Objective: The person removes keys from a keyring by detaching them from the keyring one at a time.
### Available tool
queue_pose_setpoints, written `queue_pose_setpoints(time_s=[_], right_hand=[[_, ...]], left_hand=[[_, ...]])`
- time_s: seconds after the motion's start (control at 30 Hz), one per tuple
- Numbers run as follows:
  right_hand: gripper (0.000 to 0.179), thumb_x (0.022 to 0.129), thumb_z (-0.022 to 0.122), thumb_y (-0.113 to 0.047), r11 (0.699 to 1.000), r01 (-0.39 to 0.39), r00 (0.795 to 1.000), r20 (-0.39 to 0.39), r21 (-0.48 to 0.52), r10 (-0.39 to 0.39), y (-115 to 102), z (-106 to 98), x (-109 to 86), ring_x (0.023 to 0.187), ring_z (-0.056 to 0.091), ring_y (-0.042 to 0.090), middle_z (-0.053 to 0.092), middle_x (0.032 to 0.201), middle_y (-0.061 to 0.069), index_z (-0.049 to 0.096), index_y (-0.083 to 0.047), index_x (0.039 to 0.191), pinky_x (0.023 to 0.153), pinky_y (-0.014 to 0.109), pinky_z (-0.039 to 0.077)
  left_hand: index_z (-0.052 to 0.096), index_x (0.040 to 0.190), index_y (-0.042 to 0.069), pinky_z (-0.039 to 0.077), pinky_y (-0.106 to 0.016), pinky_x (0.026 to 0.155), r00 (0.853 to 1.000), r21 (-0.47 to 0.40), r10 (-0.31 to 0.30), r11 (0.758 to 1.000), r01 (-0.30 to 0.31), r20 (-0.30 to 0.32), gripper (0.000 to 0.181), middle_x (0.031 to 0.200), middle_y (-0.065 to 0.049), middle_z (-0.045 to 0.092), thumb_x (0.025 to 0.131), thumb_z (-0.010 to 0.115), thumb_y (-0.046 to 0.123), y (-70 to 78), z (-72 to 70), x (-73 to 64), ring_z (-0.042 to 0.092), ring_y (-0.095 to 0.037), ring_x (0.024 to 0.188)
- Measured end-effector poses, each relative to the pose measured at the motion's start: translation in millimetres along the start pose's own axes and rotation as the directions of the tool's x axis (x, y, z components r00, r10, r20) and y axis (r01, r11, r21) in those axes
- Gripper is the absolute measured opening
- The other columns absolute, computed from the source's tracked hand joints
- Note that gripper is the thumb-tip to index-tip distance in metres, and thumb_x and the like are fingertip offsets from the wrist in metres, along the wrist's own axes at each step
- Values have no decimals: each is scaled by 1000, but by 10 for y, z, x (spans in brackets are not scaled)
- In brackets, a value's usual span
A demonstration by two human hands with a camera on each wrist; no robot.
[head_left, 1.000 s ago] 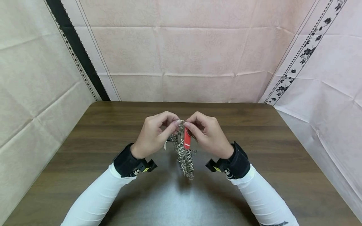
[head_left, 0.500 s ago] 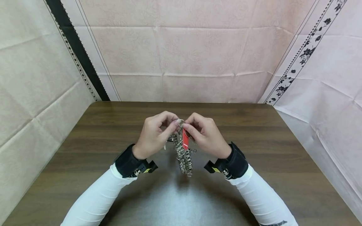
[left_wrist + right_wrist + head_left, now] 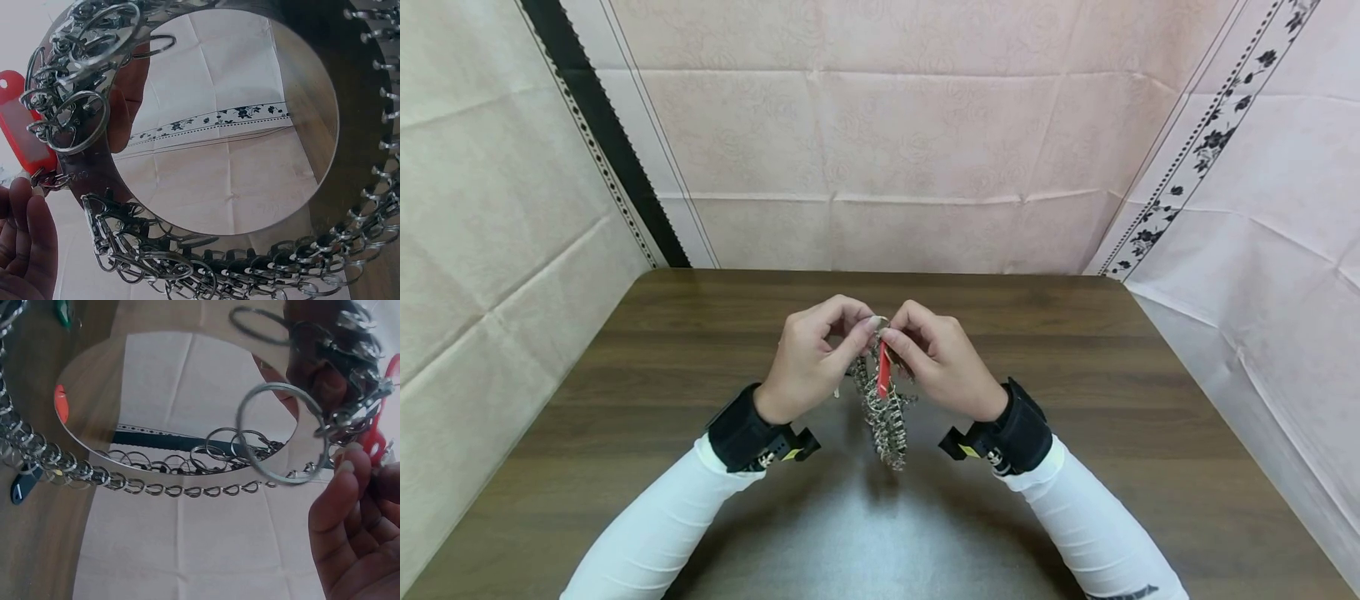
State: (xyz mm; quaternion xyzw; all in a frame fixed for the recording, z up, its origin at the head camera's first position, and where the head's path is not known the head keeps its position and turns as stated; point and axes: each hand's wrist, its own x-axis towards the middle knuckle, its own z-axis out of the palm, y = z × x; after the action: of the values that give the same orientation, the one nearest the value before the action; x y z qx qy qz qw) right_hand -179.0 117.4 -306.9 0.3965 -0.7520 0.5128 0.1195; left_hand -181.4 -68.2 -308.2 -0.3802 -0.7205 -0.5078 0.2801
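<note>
My left hand (image 3: 812,358) pinches the top of a large metal hoop (image 3: 891,437) hung with small chains and key rings (image 3: 281,432). The hoop hangs nearly edge-on in the head view; both wrist views look through its round centre. Right beside it, my right hand (image 3: 943,358) pinches the end of a red key tag (image 3: 883,372), thumb and forefinger close to the left fingertips. In the left wrist view the tag (image 3: 25,131) shows broadside, its short chain at the fingertips of one hand. The exact contact between tag and hoop is covered by fingers.
A brown wooden table (image 3: 715,475) lies under the hands, with pale patterned cloth (image 3: 917,142) behind and at both sides. In the right wrist view a green piece (image 3: 64,312) and a dark blue tag (image 3: 24,485) show at the left.
My right hand has shifted slightly left toward the left hand. The red key tag has moved left with it and turned narrower to the head view. My left hand stays nearly still.
</note>
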Motion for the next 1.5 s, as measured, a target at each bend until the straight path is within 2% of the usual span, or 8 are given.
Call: queue_pose_setpoints(time_s=[0.3,0.5,0.77,1.07,1.27,1.37,1.5], right_hand=[[10,99,50,-12,999,46,998,-42,-14,-47,34,9,0,52,44,11,50,67,1,57,-8,92,45,28,38],[10,98,51,-9,997,82,992,-90,-15,-83,35,30,4,53,44,9,52,71,1,60,-7,95,46,27,38],[10,98,52,-9,992,126,987,-97,-26,-128,35,53,18,52,44,8,50,67,0,60,-8,92,46,26,38],[10,97,52,-9,983,152,982,-93,-104,-162,65,48,11,53,44,7,50,67,-1,60,-8,90,48,25,38],[12,98,51,-11,983,140,986,-71,-116,-148,75,60,15,54,45,7,51,67,-1,60,-9,90,49,26,39],[13,99,50,-13,984,131,989,-55,-119,-139,80,64,13,53,45,6,50,67,-2,60,-9,90,49,25,39],[14,99,50,-15,984,126,991,-37,-125,-132,91,63,9,53,45,6,50,67,-3,60,-9,91,49,25,39]], left_hand=[[62,92,2,49,-27,53,1000,-13,10,1000,-10,1,5,73,0,58,91,61,7,-2,9,6,54,-9,61],[62,94,3,45,-26,54,1000,36,7,999,-7,18,6,73,1,56,91,62,9,15,-14,1,51,-9,62],[63,94,8,44,-26,56,999,99,26,995,-30,45,5,76,3,58,92,62,12,-5,-47,-21,50,-7,66],[63,99,8,46,-25,58,994,114,27,993,-39,105,10,80,3,60,94,59,15,-6,-42,5,52,-6,68],[62,97,9,39,-26,52,991,166,6,986,-29,135,11,74,4,55,95,58,20,6,-68,5,45,-6,61],[60,95,9,35,-24,49,986,203,-4,979,-31,169,12,71,5,50,96,57,21,12,-87,8,41,-6,58],[59,96,9,35,-23,49,974,236,-14,971,-40,224,13,71,4,49,98,54,21,17,-111,18,40,-7,57]])
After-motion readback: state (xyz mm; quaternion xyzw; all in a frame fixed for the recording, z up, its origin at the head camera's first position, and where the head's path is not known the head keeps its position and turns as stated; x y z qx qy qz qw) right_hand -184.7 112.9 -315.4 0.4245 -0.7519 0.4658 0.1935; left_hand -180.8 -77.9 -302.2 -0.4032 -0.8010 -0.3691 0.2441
